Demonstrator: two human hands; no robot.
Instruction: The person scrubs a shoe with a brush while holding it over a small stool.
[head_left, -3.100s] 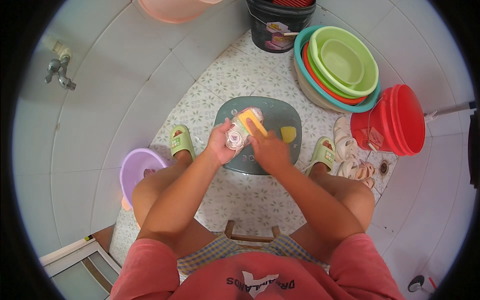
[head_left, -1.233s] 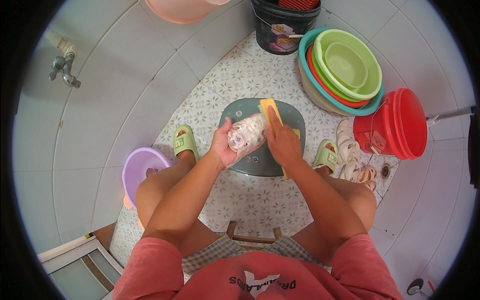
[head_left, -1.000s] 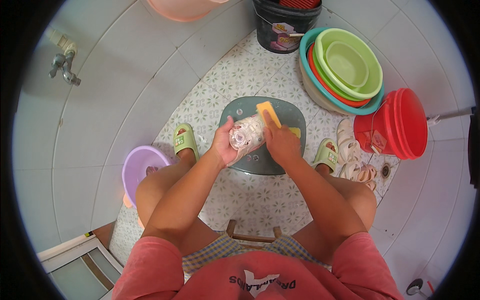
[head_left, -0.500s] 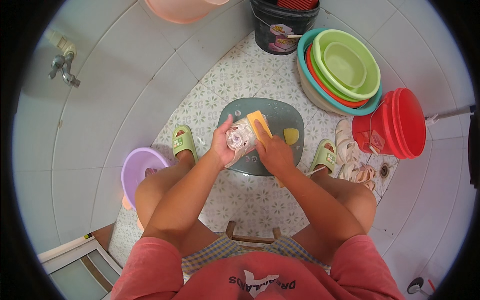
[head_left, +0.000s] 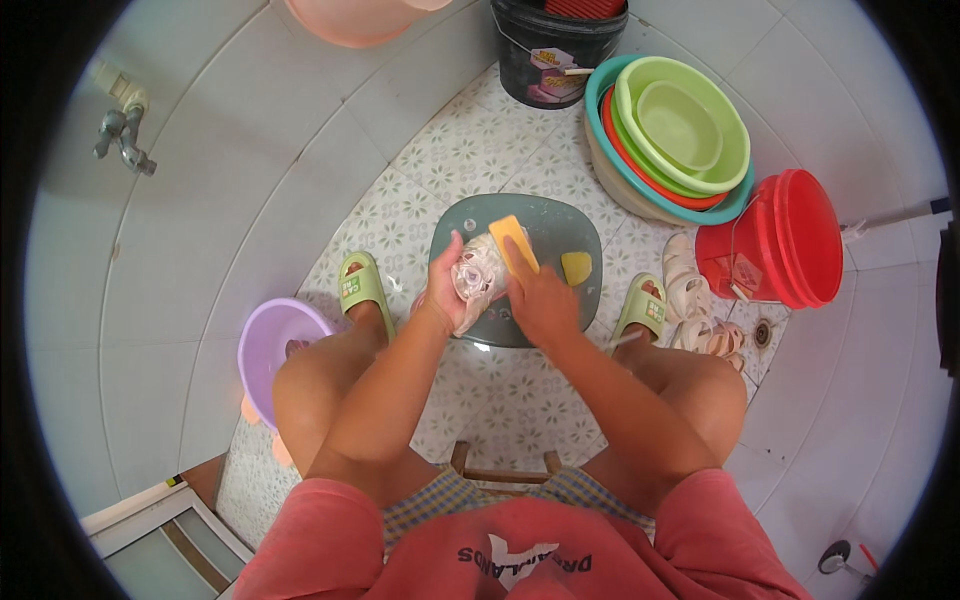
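The left hand (head_left: 443, 292) wraps its fingers around a pale sandal (head_left: 478, 280), tilting it over the grey basin (head_left: 575, 225); the right hand (head_left: 538, 300) pinches a yellow brush (head_left: 514, 243) against it, so drips fall in.

Stacked plastic basins (head_left: 690, 130) beside a red bucket (head_left: 790, 240) lying on its side. Black bucket (head_left: 555, 50) at the wall. Purple basin (head_left: 275, 345) and wall tap (head_left: 122, 130) well apart on the left.

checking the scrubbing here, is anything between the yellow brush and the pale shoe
Nothing visible. The right hand presses the yellow brush straight onto the pale shoe, which the left hand grips over the grey basin.
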